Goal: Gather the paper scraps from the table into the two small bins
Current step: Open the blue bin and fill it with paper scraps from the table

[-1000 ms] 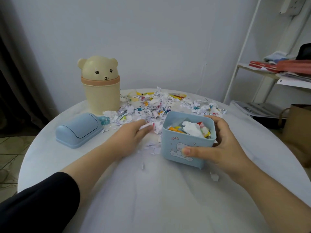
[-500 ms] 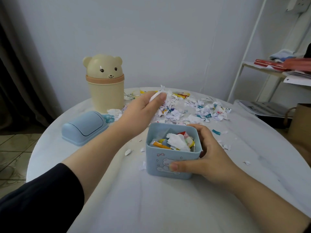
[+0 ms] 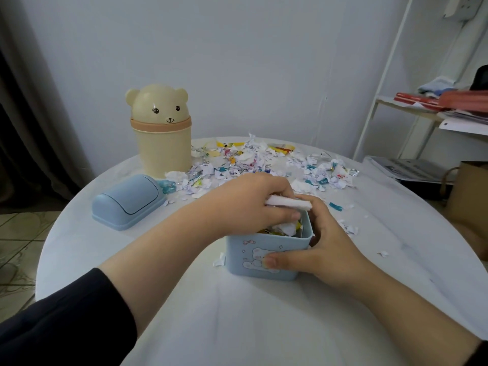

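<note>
Head view: left hand (image 3: pixel 245 204) pinching a white paper wad (image 3: pixel 287 203) over the blue bin (image 3: pixel 237 260); right hand (image 3: pixel 332 249) gripping the bin's right wall; paper scraps (image 3: pixel 250 165) lying heaped toward the table (image 3: pixel 237 326) far edge, bear bin (image 3: pixel 162 138) standing far-left.

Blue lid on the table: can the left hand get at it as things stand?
Probably yes: the blue lid lies uncovered left of the left hand, nothing between them, though its grip holds a white scrap over the blue bin.
</note>
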